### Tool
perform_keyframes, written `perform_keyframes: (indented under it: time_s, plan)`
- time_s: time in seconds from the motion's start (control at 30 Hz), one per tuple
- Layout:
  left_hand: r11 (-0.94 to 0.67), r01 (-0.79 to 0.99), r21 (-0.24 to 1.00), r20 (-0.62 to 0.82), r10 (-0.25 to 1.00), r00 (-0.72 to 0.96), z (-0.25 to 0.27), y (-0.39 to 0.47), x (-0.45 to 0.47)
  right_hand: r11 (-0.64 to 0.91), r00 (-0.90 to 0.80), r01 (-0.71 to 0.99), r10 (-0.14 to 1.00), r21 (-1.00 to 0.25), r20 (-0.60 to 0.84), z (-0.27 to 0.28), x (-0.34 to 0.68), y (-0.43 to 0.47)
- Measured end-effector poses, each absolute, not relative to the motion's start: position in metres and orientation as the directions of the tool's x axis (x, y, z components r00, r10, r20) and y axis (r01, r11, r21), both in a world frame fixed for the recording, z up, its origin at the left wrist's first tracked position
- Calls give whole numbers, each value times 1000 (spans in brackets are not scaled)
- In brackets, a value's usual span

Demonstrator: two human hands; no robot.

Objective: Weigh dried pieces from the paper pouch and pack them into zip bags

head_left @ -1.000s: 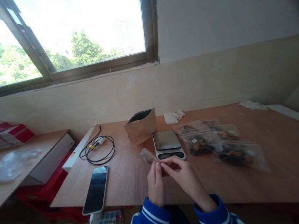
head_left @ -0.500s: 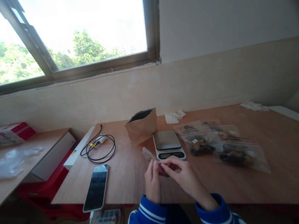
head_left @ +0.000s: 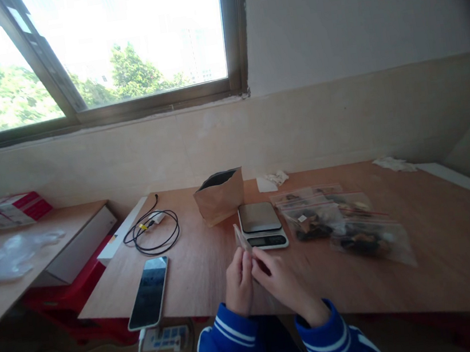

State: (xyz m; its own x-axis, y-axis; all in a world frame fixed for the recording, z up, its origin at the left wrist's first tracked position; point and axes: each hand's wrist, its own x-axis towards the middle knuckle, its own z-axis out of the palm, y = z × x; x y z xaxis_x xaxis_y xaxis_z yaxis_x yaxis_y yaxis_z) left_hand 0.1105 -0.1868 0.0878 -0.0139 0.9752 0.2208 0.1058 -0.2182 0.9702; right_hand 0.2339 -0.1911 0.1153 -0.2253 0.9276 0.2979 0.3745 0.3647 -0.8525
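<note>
Pinched between the fingers of both hands is a small clear plastic zip bag [head_left: 242,239], its top edge standing up; the rest is hidden behind the fingers. My left hand [head_left: 238,279] grips it on the left. The fingers of my right hand [head_left: 279,277] close on it from the right, nearly touching the left fingers. Just beyond the hands lies a white kitchen scale [head_left: 260,219] with a bare metal plate. Behind it to the left, an open brown paper pouch [head_left: 220,198] stands upright. Several zip bags [head_left: 310,224] with dark and tan pieces lie to the right.
A phone [head_left: 149,294] lies at the table's left front edge, plugged into a white cable. Behind it is a coiled black cable [head_left: 158,247]. Crumpled white paper [head_left: 276,180] lies by the wall. A power strip [head_left: 165,338] sits below the table.
My right hand has drawn in closer to my left, and the zip bag's top edge has turned more upright. The view has shifted slightly; the other things stay in place.
</note>
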Motion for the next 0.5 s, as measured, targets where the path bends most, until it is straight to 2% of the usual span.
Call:
perform_keyframes:
  time_s: [0.1,0.27,0.4,0.5]
  plan:
    - [-209,85,974,210,978,-8,87,-187,107,370,-234,343,924,-863,302,110,228,-187]
    - [-237,73,969,236,972,13,91,-185,100,333,-156,301,942,-894,298,104,226,-181]
    - [-219,88,972,231,960,-157,96,-183,79,334,149,267,912,-904,381,104,248,-172]
    - [-217,111,970,232,961,-153,98,-181,68,342,202,237,898,-909,391,108,262,-168]
